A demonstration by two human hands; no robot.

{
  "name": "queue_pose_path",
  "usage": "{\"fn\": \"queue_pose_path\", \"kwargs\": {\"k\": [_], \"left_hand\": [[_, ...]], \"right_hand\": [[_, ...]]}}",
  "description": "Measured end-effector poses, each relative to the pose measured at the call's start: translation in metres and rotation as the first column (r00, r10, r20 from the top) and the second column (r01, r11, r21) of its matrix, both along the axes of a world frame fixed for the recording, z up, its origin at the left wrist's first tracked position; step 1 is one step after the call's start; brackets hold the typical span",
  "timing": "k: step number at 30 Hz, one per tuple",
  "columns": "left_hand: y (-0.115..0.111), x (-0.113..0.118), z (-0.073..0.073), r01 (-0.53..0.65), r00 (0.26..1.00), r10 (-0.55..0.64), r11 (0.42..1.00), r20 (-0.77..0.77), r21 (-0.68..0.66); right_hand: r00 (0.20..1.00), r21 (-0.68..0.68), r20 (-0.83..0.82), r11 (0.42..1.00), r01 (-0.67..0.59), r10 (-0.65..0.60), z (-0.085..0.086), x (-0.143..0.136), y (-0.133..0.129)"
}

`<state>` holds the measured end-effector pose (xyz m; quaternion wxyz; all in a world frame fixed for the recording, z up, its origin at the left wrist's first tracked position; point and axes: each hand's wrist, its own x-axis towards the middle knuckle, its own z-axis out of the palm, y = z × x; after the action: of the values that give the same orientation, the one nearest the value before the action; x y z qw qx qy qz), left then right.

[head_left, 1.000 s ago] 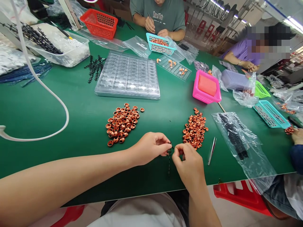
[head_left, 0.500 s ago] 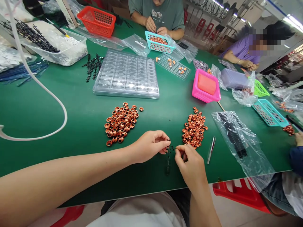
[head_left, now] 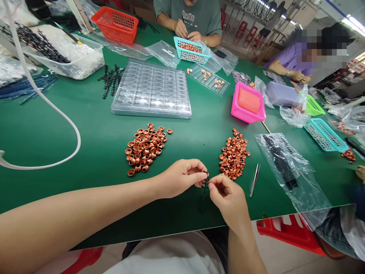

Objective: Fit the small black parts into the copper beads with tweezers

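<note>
My left hand [head_left: 185,177] pinches the upper end of a thin black plastic sprue [head_left: 205,186] with tiny side nubs, held upright just above the table. Against the sprue's right side, the thumb and forefinger of my right hand [head_left: 226,196] are closed at one of the nubs; the fingertips cover that spot. Left of my hands lies a heap of larger copper-coloured rings [head_left: 146,146]. A second heap of smaller copper-coloured cups [head_left: 234,156] is just beyond my right hand. Metal tweezers [head_left: 254,180] lie to the right of it.
Clear plastic trays [head_left: 152,89] are stacked ahead. Beyond my right hand are a pink basket [head_left: 248,112] and a plastic bag of black strips [head_left: 281,163]. More black sprues [head_left: 111,80] lie at left, near a white cable [head_left: 57,102]. Other people sit around the green table.
The sprue and my left fingertips have shifted slightly right. My right fingertips, apart from the sprue before, now meet its side. Tiny black bits visible between the hands earlier are now hidden.
</note>
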<state>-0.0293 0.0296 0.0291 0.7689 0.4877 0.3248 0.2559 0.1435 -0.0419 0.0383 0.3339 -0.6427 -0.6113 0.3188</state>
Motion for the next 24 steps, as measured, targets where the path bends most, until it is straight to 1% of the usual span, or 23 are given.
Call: {"fn": "queue_pose_path", "kwargs": {"k": [2,5,8,11,14,16,18,21,24], "left_hand": [[-0.001,0.001,0.001,-0.002,1.0,0.002,1.0,-0.006,-0.02],[-0.002,0.001,0.002,-0.028,0.999,0.027,0.999,-0.037,-0.029],[-0.004,0.002,0.001,-0.067,0.992,0.066,0.998,-0.109,-0.011],[-0.003,0.002,-0.002,-0.091,0.985,0.09,0.996,-0.145,-0.002],[-0.002,0.002,-0.005,-0.103,0.981,0.105,0.994,-0.161,0.024],[-0.002,0.002,-0.006,-0.111,0.979,0.116,0.993,-0.166,0.04],[-0.002,0.002,-0.005,-0.116,0.98,0.119,0.993,-0.157,0.026],[-0.003,0.001,-0.002,-0.115,0.982,0.116,0.993,-0.151,0.012],[-0.003,0.002,0.0,-0.121,0.981,0.118,0.993,-0.152,-0.008]], "right_hand": [[0.998,0.052,0.068,0.999,0.0,-0.004,-0.001,-0.001,0.0],[0.974,0.176,0.226,0.984,-0.026,-0.015,-0.006,-0.005,-0.001],[0.915,0.303,0.4,0.949,-0.085,-0.046,-0.012,-0.011,-0.001],[0.861,0.342,0.502,0.934,-0.105,-0.087,-0.016,-0.017,-0.002],[0.849,0.32,0.517,0.945,-0.073,-0.11,-0.016,-0.021,-0.001],[0.858,0.297,0.501,0.954,-0.048,-0.112,-0.015,-0.023,0.0],[0.869,0.287,0.479,0.958,-0.019,-0.126,-0.015,-0.023,0.002],[0.881,0.277,0.449,0.961,0.019,-0.147,-0.015,-0.017,0.004],[0.897,0.245,0.419,0.969,0.037,-0.14,-0.015,-0.006,0.003]]}}
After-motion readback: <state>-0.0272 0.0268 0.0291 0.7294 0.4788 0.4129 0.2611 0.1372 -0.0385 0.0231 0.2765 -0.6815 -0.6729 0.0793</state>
